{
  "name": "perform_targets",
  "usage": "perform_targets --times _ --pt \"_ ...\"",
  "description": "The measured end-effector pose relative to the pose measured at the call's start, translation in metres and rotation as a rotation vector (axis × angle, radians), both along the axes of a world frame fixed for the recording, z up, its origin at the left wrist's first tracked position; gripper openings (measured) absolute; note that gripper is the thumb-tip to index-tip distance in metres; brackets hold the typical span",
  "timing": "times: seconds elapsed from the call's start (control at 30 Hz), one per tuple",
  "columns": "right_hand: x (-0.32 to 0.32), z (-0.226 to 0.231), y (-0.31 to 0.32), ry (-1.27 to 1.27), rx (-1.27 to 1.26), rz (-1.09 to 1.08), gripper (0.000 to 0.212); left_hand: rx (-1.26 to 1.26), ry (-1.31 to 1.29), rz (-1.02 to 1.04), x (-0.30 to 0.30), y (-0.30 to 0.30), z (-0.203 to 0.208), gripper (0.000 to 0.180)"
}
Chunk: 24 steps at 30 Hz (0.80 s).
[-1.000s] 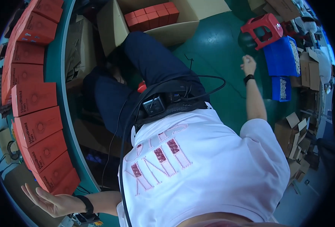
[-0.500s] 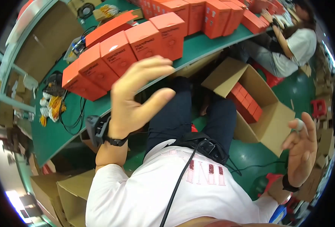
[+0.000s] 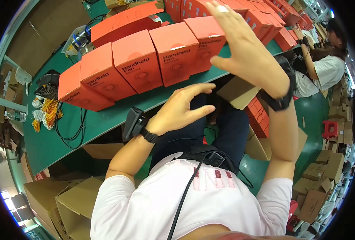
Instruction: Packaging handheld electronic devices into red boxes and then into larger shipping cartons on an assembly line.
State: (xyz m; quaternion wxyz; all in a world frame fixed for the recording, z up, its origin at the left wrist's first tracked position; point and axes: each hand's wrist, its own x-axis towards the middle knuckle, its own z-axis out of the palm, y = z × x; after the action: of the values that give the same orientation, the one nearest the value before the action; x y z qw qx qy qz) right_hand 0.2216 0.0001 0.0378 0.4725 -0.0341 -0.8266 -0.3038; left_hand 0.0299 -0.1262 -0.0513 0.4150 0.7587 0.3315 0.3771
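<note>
Several orange-red cartons stand side by side in a row along the edge of the green table (image 3: 71, 138); the middle one (image 3: 137, 64) has its printed face toward me. My right hand (image 3: 251, 54) is raised beside the carton at the right end (image 3: 203, 40), fingers stretched out and thumb apart, with a white cover on one fingertip. Whether it touches that carton cannot be told. Lower down, my left hand (image 3: 179, 108) hovers over my lap in front of the row, thumb and fingers spread, holding nothing. Both wrists wear black straps.
An open cardboard box (image 3: 241, 90) holding small red cartons stands on the floor, partly behind my right arm. More red cartons (image 3: 261, 24) line the table's far side. A co-worker (image 3: 325, 72) sits at right. Cables (image 3: 81, 130) and yellow-white bundles (image 3: 47, 112) lie at left.
My right hand has swung up and left from the lower right to the end of the carton row. My left hand has moved right and down. The view has shifted slightly.
</note>
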Motion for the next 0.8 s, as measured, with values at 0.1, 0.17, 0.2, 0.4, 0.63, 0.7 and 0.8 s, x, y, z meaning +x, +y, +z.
perform_targets --times 0.1,0.17,0.2,0.4,0.63,0.7,0.8 --pt "-0.025 0.011 -0.008 -0.349 -0.668 -0.511 0.092 -0.020 0.010 0.186 -0.012 0.024 -0.021 0.061" --pt "-0.035 0.013 0.000 -0.504 -0.831 -0.564 0.089 -0.049 -0.047 0.257 -0.010 0.033 -0.032 0.059" --pt "-0.038 0.013 0.002 -0.511 -0.832 -0.562 0.089 -0.053 -0.051 0.261 -0.010 0.035 -0.034 0.059" --pt "-0.014 0.028 -0.033 -0.388 -0.902 -0.592 0.077 0.074 0.032 0.461 -0.011 0.051 -0.053 0.043" --pt "0.076 0.032 -0.124 0.393 -1.261 -0.474 0.087 -0.728 -0.599 0.054 0.016 0.014 -0.040 0.080" --pt "0.092 0.015 -0.140 0.746 -1.403 -0.198 0.092 -0.805 -0.789 -0.163 0.039 0.014 -0.050 0.100" --pt "0.095 -0.026 -0.130 0.978 -1.524 0.171 0.094 -0.518 -1.073 -0.137 0.068 0.028 -0.047 0.103"
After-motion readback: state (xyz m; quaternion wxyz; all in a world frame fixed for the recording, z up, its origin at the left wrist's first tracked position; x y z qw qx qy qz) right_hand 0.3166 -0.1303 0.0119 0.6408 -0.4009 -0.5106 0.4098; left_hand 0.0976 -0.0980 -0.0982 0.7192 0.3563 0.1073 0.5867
